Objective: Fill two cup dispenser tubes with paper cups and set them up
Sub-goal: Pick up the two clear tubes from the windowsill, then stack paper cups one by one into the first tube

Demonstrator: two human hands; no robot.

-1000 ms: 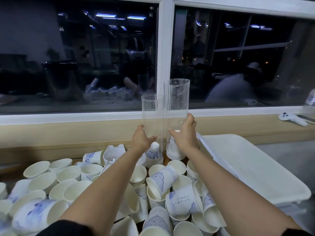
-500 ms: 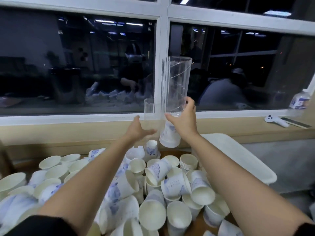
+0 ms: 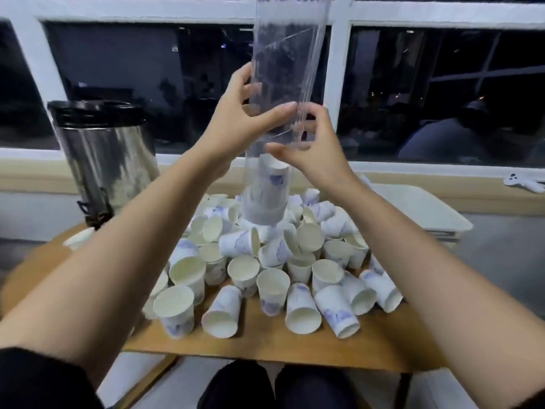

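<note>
Far left, on the wooden table (image 3: 265,345): steel urn (image 3: 109,154), black lid, upright.

Left hand (image 3: 236,125): fingers and thumb curled round the clear dispenser tube (image 3: 283,69) at mid-height, thumb across its front.

Dispenser tube: upright, top end out of sight. Its white base (image 3: 262,215) is low over the far part of the cup heap; contact cannot be told. A short stack of paper cups (image 3: 269,184) sits inside its lower end.

Right hand (image 3: 312,149): just below the left, fingers wrapped round the tube's right side, thumb at the front.

Loose paper cups (image 3: 271,278): heaped on the table, many on their sides.

Right: white tray (image 3: 421,208) beside the table; white controller (image 3: 522,183) on the sill (image 3: 442,169).
</note>
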